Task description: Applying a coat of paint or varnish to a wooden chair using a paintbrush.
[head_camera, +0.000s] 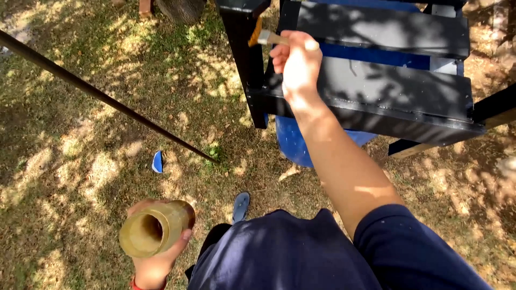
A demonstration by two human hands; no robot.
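My right hand (298, 64) is raised and grips a small paintbrush (263, 36) with a pale wooden handle; its bristles touch the black upright post (244, 59) of a black slatted wooden frame (398, 91). My left hand (158, 258) hangs low at my side and holds a brownish open jar (153, 228), tilted so its mouth faces the camera. The inside of the jar is dark.
A blue barrel (298, 145) stands under the frame. A long dark rod (107, 99) slants across the grass from the upper left. A small blue scrap (157, 161) lies on the ground. My blue sandal (241, 205) shows below. Sun-dappled grass surrounds everything.
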